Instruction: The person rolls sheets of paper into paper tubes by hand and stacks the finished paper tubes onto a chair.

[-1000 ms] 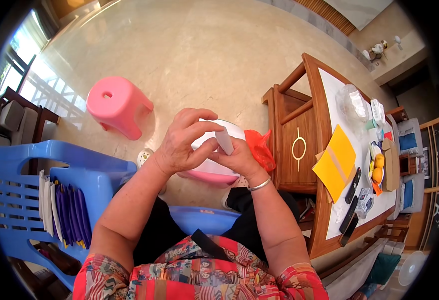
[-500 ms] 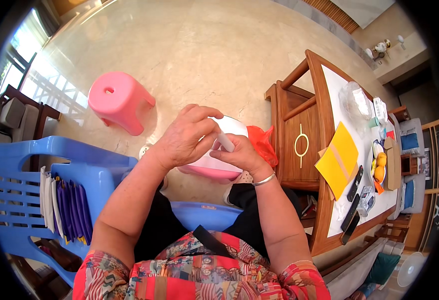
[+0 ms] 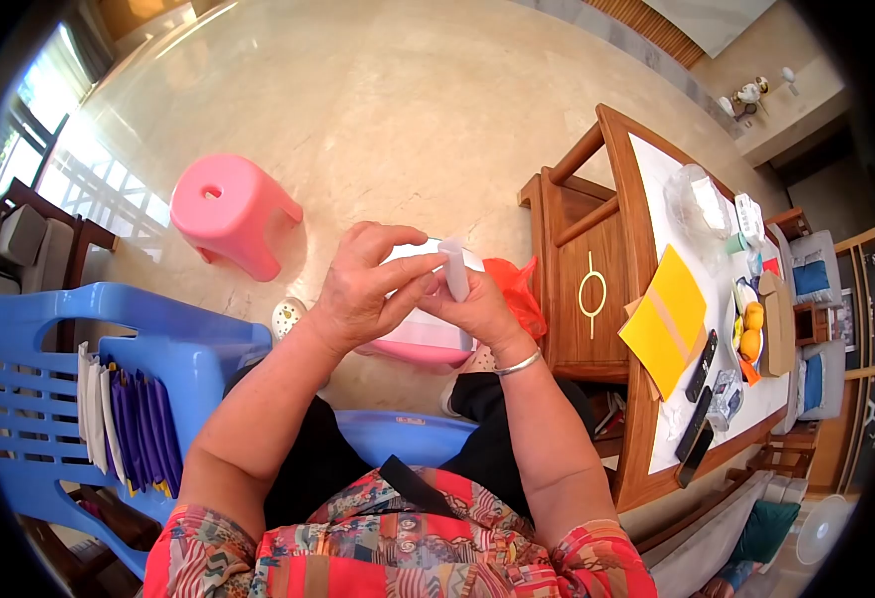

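Note:
A narrow, whitish, slightly see-through strip (image 3: 454,267) stands upright between my hands; its exact kind I cannot make out. My right hand (image 3: 484,311), with a silver bangle at the wrist, pinches its lower part between thumb and fingers. From the other side, my left hand (image 3: 353,289) presses thumb and index finger against the strip, partly hiding it. Below both hands is a pink stool (image 3: 423,351) with white sheet material (image 3: 420,327) over its top, largely covered by the hands.
A red plastic bag (image 3: 517,289) lies beside the wooden table (image 3: 612,478). That table holds a yellow envelope (image 3: 665,324), remotes (image 3: 697,439) and fruit (image 3: 751,334). Another pink stool (image 3: 228,204) stands ahead left. Purple and white folded pieces (image 3: 144,424) hang over a blue chair's armrest (image 3: 158,304).
The strip has turned from slanted to nearly upright. My left hand has lowered slightly, its index finger now stretched toward the strip. The view has shifted a little.

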`<state>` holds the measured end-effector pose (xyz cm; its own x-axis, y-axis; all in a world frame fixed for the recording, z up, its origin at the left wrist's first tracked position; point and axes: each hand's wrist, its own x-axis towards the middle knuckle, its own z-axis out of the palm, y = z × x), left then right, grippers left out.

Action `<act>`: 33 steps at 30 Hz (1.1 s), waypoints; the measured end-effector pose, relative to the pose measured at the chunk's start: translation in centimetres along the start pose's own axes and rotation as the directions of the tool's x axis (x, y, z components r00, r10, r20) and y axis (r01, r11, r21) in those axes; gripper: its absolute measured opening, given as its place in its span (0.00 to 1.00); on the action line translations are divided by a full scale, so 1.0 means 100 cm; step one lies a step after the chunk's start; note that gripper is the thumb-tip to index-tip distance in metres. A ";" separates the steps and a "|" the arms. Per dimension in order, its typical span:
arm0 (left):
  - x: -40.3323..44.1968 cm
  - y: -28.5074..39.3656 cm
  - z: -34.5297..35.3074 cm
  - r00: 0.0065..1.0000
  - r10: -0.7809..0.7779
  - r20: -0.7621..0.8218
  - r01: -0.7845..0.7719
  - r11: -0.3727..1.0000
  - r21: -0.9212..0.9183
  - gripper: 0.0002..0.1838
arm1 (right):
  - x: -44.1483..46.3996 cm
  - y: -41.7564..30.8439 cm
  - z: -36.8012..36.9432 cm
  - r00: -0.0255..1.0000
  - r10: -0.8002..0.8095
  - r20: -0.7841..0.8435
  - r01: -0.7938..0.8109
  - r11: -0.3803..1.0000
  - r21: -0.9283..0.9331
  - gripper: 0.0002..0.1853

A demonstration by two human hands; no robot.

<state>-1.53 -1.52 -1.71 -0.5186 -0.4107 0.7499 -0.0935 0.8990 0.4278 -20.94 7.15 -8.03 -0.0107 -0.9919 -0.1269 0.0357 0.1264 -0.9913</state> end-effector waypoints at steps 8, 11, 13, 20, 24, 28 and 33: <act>0.001 0.003 -0.001 0.994 -0.060 0.090 0.061 0.998 -0.013 0.12 | 0.000 0.000 0.004 0.998 -0.056 0.015 0.057 0.992 -0.116 0.11; -0.001 0.002 -0.004 0.975 -0.090 0.202 0.093 0.996 -0.006 0.09 | 0.000 0.001 0.002 0.997 -0.060 0.044 0.066 0.984 -0.168 0.12; -0.005 0.000 -0.002 0.976 -0.108 0.192 0.110 0.994 -0.004 0.09 | 0.002 0.002 0.003 0.997 -0.045 0.067 0.059 0.973 -0.224 0.12; -0.008 0.000 0.007 0.985 -0.120 0.122 0.114 0.992 0.056 0.06 | 0.002 0.003 0.004 0.995 -0.094 0.034 0.099 0.977 -0.191 0.12; -0.016 -0.002 0.016 0.974 -0.190 0.125 0.186 0.981 0.047 0.04 | 0.002 0.005 0.003 0.993 -0.099 0.064 0.113 0.955 -0.273 0.13; -0.016 -0.015 0.012 0.959 -0.278 0.057 0.274 0.959 0.067 0.03 | 0.006 -0.003 0.003 0.884 -0.462 -0.067 0.378 0.793 -0.478 0.19; -0.031 -0.091 -0.007 0.633 -0.744 -0.216 0.658 0.663 -0.356 0.07 | 0.017 0.005 -0.064 0.717 -0.398 -0.572 0.377 0.912 -0.161 0.16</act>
<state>1.51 -8.51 -7.52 -0.0748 -0.9612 0.2655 -0.1008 0.2721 0.9570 -27.36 5.60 -8.95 -0.5938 -0.7530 0.2836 -0.1325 -0.2562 -0.9575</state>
